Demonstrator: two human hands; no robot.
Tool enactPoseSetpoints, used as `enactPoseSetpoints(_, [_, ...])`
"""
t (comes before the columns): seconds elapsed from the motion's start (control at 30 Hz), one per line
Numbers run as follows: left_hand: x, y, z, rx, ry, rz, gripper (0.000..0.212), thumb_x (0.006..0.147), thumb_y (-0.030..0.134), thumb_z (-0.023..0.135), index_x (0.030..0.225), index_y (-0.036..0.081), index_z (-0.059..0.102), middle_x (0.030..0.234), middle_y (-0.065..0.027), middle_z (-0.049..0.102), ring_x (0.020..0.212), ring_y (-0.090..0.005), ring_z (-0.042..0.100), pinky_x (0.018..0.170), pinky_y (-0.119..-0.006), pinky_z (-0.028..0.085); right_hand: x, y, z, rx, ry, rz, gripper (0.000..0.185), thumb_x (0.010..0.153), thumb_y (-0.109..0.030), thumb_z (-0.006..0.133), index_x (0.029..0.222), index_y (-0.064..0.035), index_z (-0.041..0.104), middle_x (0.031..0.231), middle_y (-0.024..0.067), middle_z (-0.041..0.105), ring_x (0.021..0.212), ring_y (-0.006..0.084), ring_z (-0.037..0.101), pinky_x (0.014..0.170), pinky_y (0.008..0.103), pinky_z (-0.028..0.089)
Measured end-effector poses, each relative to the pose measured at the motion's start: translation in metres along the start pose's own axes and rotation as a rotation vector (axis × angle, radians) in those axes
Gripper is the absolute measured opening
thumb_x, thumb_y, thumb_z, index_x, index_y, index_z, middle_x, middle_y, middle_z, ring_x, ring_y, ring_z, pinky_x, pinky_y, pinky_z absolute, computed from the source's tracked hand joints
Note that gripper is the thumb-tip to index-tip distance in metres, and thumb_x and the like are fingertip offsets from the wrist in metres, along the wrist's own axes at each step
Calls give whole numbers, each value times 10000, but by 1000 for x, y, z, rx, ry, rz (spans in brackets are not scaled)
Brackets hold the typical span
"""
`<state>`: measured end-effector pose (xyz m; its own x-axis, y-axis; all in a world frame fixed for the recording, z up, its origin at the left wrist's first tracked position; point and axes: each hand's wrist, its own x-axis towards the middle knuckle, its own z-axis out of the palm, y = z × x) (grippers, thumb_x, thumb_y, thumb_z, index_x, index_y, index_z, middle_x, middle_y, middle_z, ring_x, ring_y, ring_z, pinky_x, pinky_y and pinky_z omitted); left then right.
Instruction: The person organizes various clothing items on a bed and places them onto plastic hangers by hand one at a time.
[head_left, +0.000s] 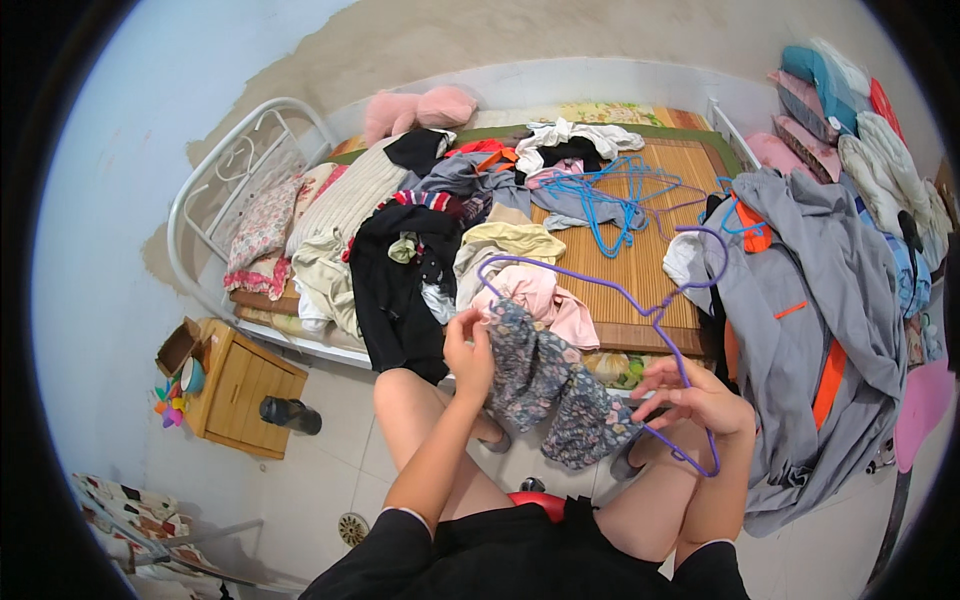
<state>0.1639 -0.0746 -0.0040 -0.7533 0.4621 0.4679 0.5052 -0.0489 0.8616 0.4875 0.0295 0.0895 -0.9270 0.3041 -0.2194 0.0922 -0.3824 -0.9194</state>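
A purple clothes hanger (611, 283) is held over my lap, its hook towards the upper right. A dark floral garment (559, 390) hangs on its lower part, bunched between my hands. My left hand (470, 352) pinches the garment's left end near the hanger's left corner. My right hand (694, 397) is at the hanger's right arm, thumb and fingertips at the garment's right edge. Just beyond the garment, a pink garment (544, 300) lies on the bed.
Piled clothes, including black trousers (397, 285), cover the bed's left half. Blue hangers (615, 202) lie on the bamboo mat (664, 277). Grey clothing with orange strips (810, 330) drapes at the right. A wooden cabinet (247, 394) and a dark bottle (291, 415) stand at the left.
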Motion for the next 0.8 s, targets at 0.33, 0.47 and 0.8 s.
enactPoseSetpoints(0.33, [63,-89,60,608,-34,187,263,725,144,651,946,12,596,932,-163,605,869,-355,569,792,-440,445,-1,19,-18,166,166,-115,395,823,-89,474,1207,-56,385,1094,192,529,946,323,607,742,416,536])
enactPoseSetpoints(0.47, [76,-54,62,901,-501,-168,464,627,358,709,957,42,632,999,-183,624,992,-353,566,827,-426,459,0,25,-25,176,240,-151,349,832,-100,478,1167,-58,389,1071,207,559,917,350,616,703,444,551])
enactPoseSetpoints(0.8, [166,30,20,-484,-535,-355,209,868,156,563,1010,4,586,917,-60,618,805,-155,612,687,-298,504,16,28,-23,226,311,-154,354,833,-103,448,1180,-56,397,1037,174,563,891,300,629,654,403,560])
